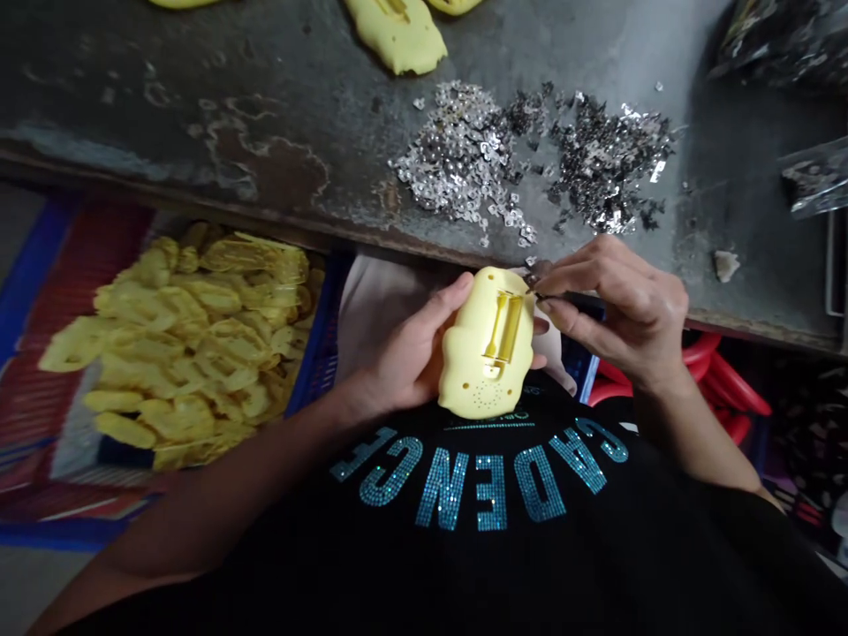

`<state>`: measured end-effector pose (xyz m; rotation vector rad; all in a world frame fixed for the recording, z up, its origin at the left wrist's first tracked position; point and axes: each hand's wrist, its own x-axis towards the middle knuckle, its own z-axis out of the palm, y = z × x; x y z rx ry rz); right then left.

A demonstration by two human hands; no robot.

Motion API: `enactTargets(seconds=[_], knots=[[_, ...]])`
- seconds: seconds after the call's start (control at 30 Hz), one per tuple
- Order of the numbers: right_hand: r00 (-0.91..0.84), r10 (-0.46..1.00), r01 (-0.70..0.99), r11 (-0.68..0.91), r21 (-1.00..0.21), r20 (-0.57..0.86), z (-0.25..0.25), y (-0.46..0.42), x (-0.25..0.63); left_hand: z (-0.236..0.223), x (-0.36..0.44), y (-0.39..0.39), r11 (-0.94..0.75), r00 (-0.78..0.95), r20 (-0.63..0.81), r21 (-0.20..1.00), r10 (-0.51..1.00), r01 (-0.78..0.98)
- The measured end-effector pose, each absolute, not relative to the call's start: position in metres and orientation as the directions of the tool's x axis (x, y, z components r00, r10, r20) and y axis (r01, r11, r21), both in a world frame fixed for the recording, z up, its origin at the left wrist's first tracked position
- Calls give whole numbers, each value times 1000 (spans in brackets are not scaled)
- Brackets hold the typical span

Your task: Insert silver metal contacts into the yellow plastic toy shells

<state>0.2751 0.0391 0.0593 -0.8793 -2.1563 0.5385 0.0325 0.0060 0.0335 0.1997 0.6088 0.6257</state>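
My left hand (pixel 417 349) is closed round a yellow plastic casing (pixel 464 353), held up in front of my chest. The casing's back faces me, with a long battery recess, several screw holes and a patch of speaker holes. At its upper right edge, the fingertips of my right hand (pixel 613 300) pinch a small metal piece (pixel 532 291), whose shape is mostly hidden. Just beyond, on the table, lie a pile of shiny flat metal contacts (pixel 460 159) and a pile of darker metal contacts (pixel 606 159).
The worn metal table (pixel 318 115) runs across the front. Another yellow casing (pixel 401 35) lies at its far side. Below left, a blue and red crate (pixel 53 521) holds many yellow plastic parts (pixel 199 336). Plastic bags (pixel 818 177) lie at right, with red rings (pixel 715 375) underneath.
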Motion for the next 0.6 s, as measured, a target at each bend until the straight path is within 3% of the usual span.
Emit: enactTargets(seconds=[0.33, 0.6], knots=[[-708, 509, 396, 860, -321, 490, 74, 46, 271, 40, 31, 3, 828, 662, -498, 350, 560, -438], [-727, 483, 404, 876, -264, 488, 74, 42, 270, 39, 32, 2, 851, 718, -456, 269, 525, -451]])
